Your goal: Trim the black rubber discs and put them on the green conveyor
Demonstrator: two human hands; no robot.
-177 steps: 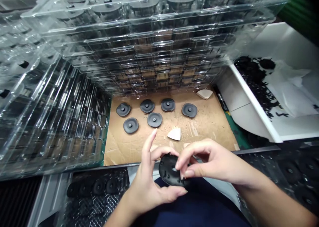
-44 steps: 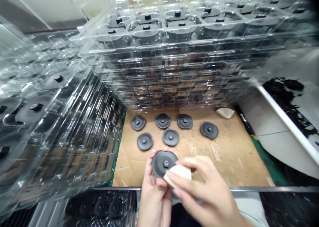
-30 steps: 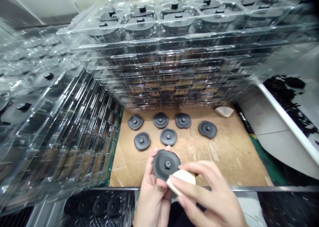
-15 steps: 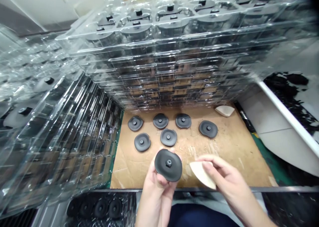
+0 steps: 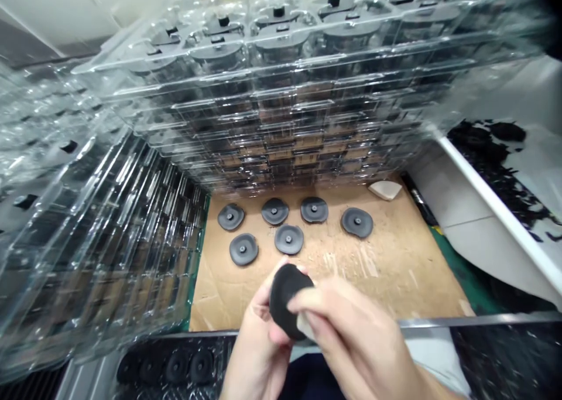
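My left hand (image 5: 259,344) grips a black rounded disc (image 5: 283,289) by its edge, tilted, near the front edge of the cardboard. No centre stud shows on its visible face. My right hand (image 5: 360,335) is closed on a cream-coloured pointed pad (image 5: 304,325), mostly covered by the fingers. Pad and right fingertips are at the lower right part of the disc; motion blurs them. Beyond the hands, several similar black discs (image 5: 288,239) with small centre studs lie apart on the cardboard (image 5: 333,297).
Stacked clear plastic trays (image 5: 281,104) holding discs rise behind, with another stack (image 5: 100,230) at left. A second cream pad (image 5: 385,190) lies at the back right. A white bin (image 5: 496,204) with black scraps stands right. A black tray (image 5: 175,368) holds discs below left.
My right hand has moved left, bringing the cream pad onto the disc. The disc has turned in my left hand, and its stud no longer shows. The whole view has shifted slightly.
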